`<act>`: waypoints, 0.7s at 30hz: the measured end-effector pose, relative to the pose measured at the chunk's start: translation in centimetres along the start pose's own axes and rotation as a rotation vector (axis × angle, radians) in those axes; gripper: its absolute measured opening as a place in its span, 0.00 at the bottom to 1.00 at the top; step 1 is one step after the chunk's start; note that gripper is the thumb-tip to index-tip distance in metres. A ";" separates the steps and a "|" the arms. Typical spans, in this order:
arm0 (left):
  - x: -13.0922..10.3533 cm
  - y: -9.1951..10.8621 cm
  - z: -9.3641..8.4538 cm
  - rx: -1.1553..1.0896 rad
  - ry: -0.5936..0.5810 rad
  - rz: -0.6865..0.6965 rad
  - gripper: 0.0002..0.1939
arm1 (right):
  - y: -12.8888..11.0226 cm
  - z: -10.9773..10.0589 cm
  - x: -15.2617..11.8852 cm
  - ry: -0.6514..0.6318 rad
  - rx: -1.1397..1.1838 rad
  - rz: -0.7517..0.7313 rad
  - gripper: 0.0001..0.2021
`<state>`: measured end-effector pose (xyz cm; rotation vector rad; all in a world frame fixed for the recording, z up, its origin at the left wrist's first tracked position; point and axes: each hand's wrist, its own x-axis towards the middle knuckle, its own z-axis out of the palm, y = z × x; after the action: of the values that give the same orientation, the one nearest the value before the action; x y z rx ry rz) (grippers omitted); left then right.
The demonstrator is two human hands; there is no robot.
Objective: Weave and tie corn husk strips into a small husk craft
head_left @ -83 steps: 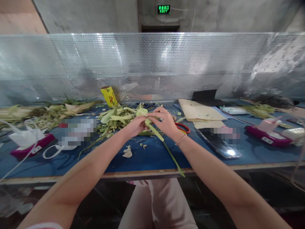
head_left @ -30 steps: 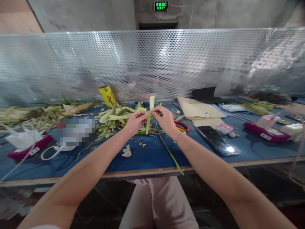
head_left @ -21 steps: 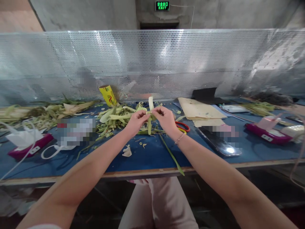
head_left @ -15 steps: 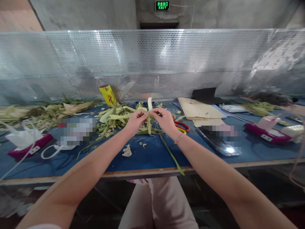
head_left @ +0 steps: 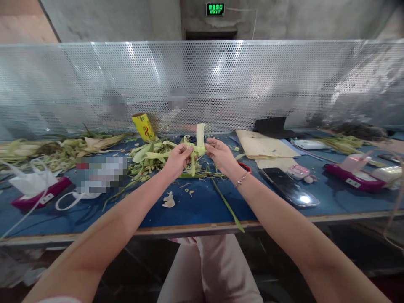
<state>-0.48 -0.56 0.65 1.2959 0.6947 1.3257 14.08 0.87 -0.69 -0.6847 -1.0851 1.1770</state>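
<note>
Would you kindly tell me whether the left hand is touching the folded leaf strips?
Touching: the head view shows the left hand pinching the left side of the folded leaf strips between thumb and fingers.

Hands number two, one left hand [head_left: 180, 159] and one right hand [head_left: 220, 155], with one bracelet [head_left: 241, 179] and one piece of crossed leaf strips [head_left: 199, 150]. There are three heaps of leaves: one left heap [head_left: 57, 148], one middle heap [head_left: 150, 156], one right heap [head_left: 344, 143]; their leaves overlap too much to count. Also two purple power strips [head_left: 47, 194] [head_left: 356, 179], one black phone [head_left: 284, 183], one pink case [head_left: 298, 171], one yellow can [head_left: 143, 127] and one exit sign [head_left: 215, 9].
</note>
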 end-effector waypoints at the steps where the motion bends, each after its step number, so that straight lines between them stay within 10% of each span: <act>1: 0.0 0.0 0.0 0.005 0.008 0.004 0.19 | -0.1 0.1 -0.1 0.000 0.045 0.026 0.15; 8: 0.0 -0.5 0.1 0.081 0.029 0.039 0.18 | -0.5 0.5 -0.9 0.013 0.226 0.026 0.22; 21: 0.0 -0.9 -0.1 0.246 0.078 0.147 0.13 | -0.2 0.6 -1.1 -0.020 -0.159 -0.105 0.12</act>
<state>-0.30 -0.32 -0.19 1.5216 0.8507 1.4500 13.59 -0.29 -0.65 -0.7309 -1.2264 1.0166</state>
